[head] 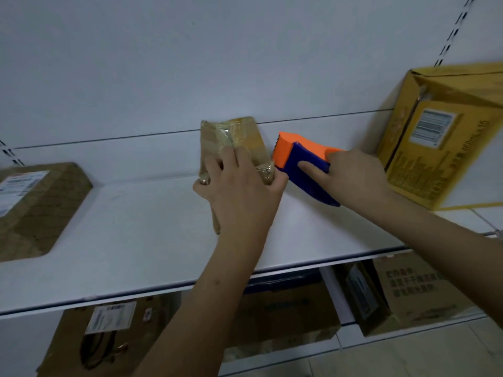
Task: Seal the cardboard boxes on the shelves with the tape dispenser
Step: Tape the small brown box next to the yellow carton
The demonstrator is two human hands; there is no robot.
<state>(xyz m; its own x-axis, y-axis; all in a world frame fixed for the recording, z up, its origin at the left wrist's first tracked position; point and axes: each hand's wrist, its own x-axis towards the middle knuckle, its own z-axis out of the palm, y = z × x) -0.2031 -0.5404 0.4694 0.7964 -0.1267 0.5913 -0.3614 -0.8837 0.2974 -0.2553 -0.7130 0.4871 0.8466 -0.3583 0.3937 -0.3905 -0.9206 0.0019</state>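
A small brown cardboard box (236,140) wrapped in shiny clear tape stands on the white shelf (136,240) near its middle. My left hand (239,191) grips the box from the front, fingers curled over its near side. An orange and blue tape dispenser (296,159) sits just right of the box, its orange toothed end close to the box's right edge. My right hand (353,178) holds the dispenser from the right, with the index finger stretched along its blue side.
A flat brown box (38,208) with a white label lies at the shelf's left end. A tall yellow carton (446,137) with a barcode label leans at the right. Several cardboard boxes (285,314) fill the lower shelf. The white back wall rises close behind.
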